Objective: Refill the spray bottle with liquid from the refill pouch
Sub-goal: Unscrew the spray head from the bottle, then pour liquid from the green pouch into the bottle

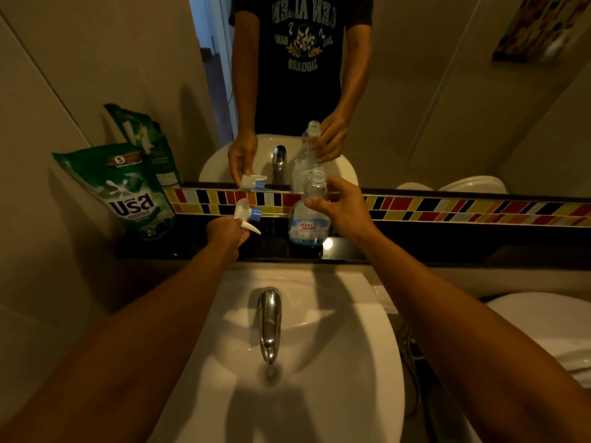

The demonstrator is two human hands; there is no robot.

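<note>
Leaning against the left wall on the dark glossy surface (348,251): green plastic refill pouch (128,193). Left hand (225,231) closing around a white trigger sprayer head with blue collar (246,215). Right hand (342,209) gripping the neck of the uncapped clear plastic spray bottle (308,215), standing upright behind the white ceramic sink (367,330).
</note>
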